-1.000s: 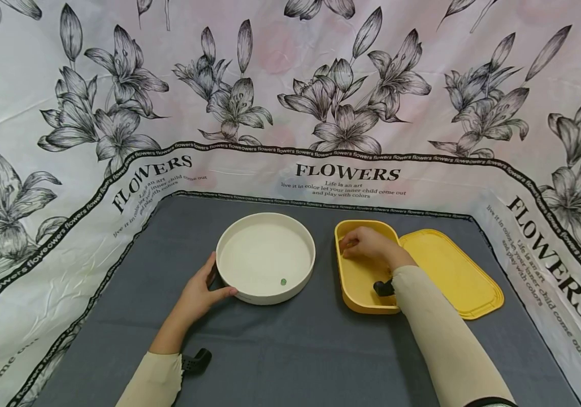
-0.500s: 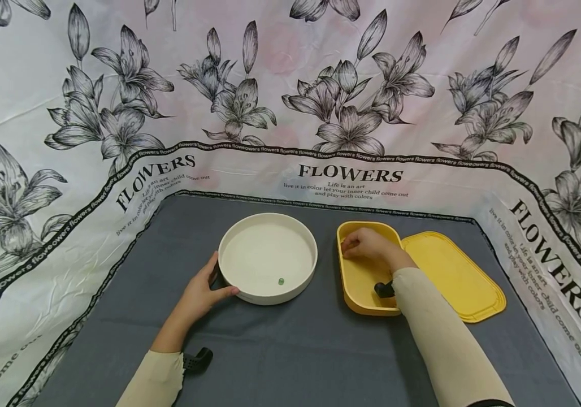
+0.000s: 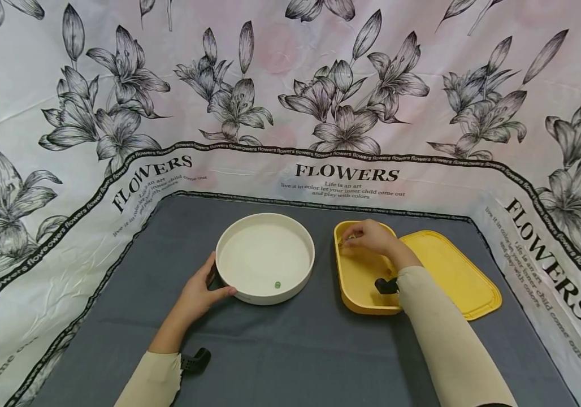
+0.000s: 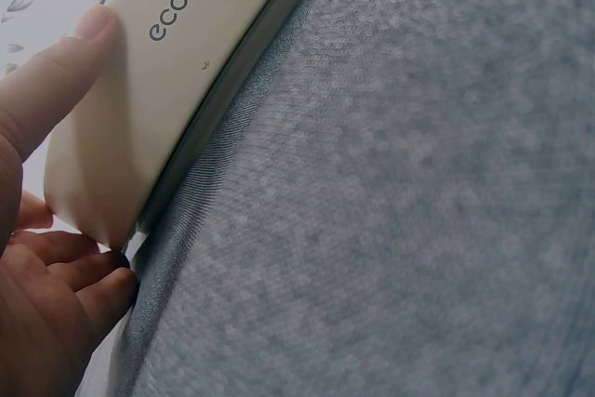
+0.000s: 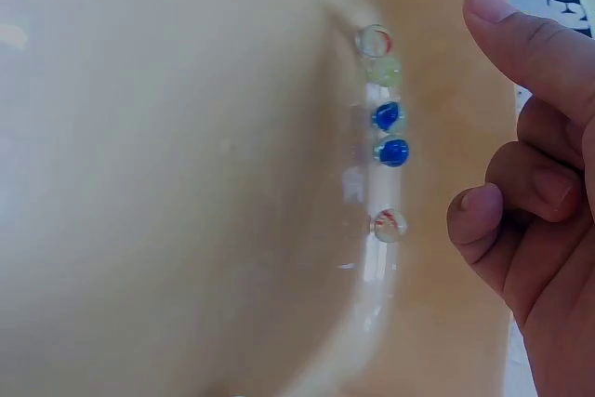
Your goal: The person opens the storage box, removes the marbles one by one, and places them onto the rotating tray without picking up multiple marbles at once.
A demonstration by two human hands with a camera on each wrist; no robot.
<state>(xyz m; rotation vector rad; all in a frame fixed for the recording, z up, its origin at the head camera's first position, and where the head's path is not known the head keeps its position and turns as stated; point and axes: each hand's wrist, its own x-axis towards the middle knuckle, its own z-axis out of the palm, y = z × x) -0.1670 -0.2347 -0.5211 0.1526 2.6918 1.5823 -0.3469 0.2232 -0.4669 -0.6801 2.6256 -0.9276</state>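
Note:
A cream round tray (image 3: 257, 254) lies on the grey cloth, one small green marble (image 3: 277, 285) on its floor near the front. My left hand (image 3: 196, 294) holds its left side, thumb on the outer wall and the other fingers at the lower edge in the left wrist view. My right hand (image 3: 374, 237) is over the back of a yellow box (image 3: 364, 291). In the right wrist view its thumb is stretched out, its visible fingers loosely bent, with nothing seen between them. Beside it, several glass marbles line the box's floor edge, among them a blue marble (image 5: 392, 151) and a greenish marble (image 5: 383, 71).
A yellow lid (image 3: 448, 274) lies flat just right of the box. Grey cloth (image 3: 290, 362) stretches in front of both containers. A flower-printed curtain (image 3: 250, 181) borders the back and sides.
The green marble has rolled left and slightly forward in the tray. My right hand has risen a little inside the box, its fingers shifting. My left hand stays at the tray.

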